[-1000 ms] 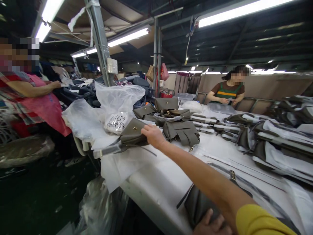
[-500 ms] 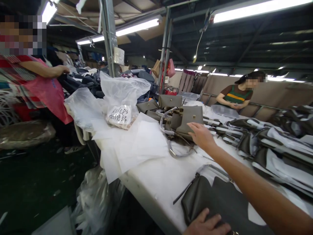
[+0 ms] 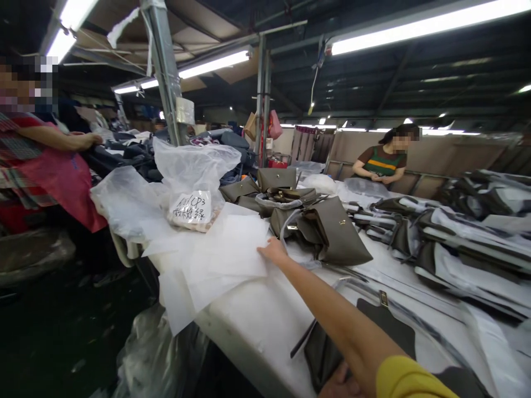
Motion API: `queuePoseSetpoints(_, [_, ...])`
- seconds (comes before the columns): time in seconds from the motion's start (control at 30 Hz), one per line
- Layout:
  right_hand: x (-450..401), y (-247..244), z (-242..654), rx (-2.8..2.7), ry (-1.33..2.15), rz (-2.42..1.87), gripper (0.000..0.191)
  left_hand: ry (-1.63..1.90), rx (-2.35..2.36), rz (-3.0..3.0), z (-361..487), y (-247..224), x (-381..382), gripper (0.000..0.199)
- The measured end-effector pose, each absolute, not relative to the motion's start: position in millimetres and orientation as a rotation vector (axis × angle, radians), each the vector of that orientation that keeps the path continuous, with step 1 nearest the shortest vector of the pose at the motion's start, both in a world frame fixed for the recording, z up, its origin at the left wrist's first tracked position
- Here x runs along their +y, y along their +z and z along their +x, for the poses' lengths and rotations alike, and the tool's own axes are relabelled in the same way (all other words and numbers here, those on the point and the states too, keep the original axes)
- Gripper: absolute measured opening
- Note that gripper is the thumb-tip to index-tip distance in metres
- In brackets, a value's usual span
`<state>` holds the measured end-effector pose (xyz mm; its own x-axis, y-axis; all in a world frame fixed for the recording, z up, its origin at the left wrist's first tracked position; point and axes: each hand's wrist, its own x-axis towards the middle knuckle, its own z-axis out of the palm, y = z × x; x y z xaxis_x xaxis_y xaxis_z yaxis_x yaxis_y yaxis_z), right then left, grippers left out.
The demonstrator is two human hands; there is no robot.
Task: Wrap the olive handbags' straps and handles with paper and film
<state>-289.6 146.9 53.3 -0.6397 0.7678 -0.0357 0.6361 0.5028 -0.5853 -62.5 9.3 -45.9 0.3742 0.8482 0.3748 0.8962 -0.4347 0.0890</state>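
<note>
My right hand reaches across the table to a stack of thin white sheets. Its fingertips are pinched together at the right edge of the top sheet. Low in the view, my left hand is on a dark olive bag, fingers bent against it. My right forearm and the frame edge hide part of that hand. A strap with a gold buckle lies over this bag. Past my right forearm, another olive bag leans with its flap up.
A clear plastic bag with handwriting stands behind the sheets. More olive bags are beyond, and wrapped bags are piled on the right. One person is across the table, another at the left. Plastic hangs below the near edge.
My right hand has moved left from the olive bag to the white sheets. That bag now sits nearer, with its flap tilted. The view has shifted, and my left hand is more covered.
</note>
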Motion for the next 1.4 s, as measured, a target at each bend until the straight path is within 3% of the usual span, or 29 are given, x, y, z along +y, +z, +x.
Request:
queuePoseSetpoints(0.13, [152.5, 50.4, -286.2, -2.403, 0.981, -1.127, 0.027, -0.628, -1.603, -2.494, -62.0, -47.8, 7.1, 0.045])
queuePoseSetpoints(0.2, [154.3, 55.9, -280.4, -2.339, 1.036, -1.024, 0.022, -0.681, -1.657, -2.466, -57.9, -50.0, 3.5, 0.055])
queuePoseSetpoints(0.4, [161.4, 100.4, -244.2, -2.111, 0.998, -0.798, 0.029, -0.809, -1.562, -2.313, -57.6, -49.8, -12.7, 0.055])
queuePoseSetpoints(0.57, [178.1, 159.6, -172.6, -2.028, 0.862, -0.725, 0.033, -0.791, -1.493, -2.491, -75.7, -15.4, -32.9, 0.062])
queuePoseSetpoints(0.67, [177.1, 201.5, -102.8, -2.025, 0.678, -0.662, 0.033, -0.819, -1.601, -2.644, -78.4, 8.3, -43.5, 0.061])
queuePoseSetpoints(0.83, [127.9, 249.4, 30.9, -2.386, -0.066, -0.282, 0.029, -0.739, -1.747, -2.725, -72.3, 18.5, -45.7, 0.063])
queuePoseSetpoints(0.97, [71.5, 227.8, 101.5, -2.792, -0.223, -0.264, 0.032, -0.708, -1.724, -2.732, -69.6, 18.4, -42.2, 0.071])
queuePoseSetpoints(1.07, [48.0, 183.0, 125.0, -3.061, -0.034, -0.427, 0.025, -0.754, -1.694, -2.745, -70.8, 21.1, -42.3, 0.068])
queuePoseSetpoints(1.13, [46.4, 154.6, 130.0, -3.155, 0.183, -0.523, 0.019, -0.768, -1.692, -2.779, -71.6, 22.1, -43.4, 0.057])
queuePoseSetpoints(1.27, [64.6, 119.5, 126.8, -3.085, 0.54, -0.685, 0.032, -0.637, -1.776, -2.809, -70.9, 23.7, -45.4, 0.04])
queuePoseSetpoints(1.4, [80.4, 96.2, 125.4, -2.946, 0.469, -0.768, 0.032, -0.546, -1.795, -2.74, -69.4, 27.2, -45.4, 0.043])
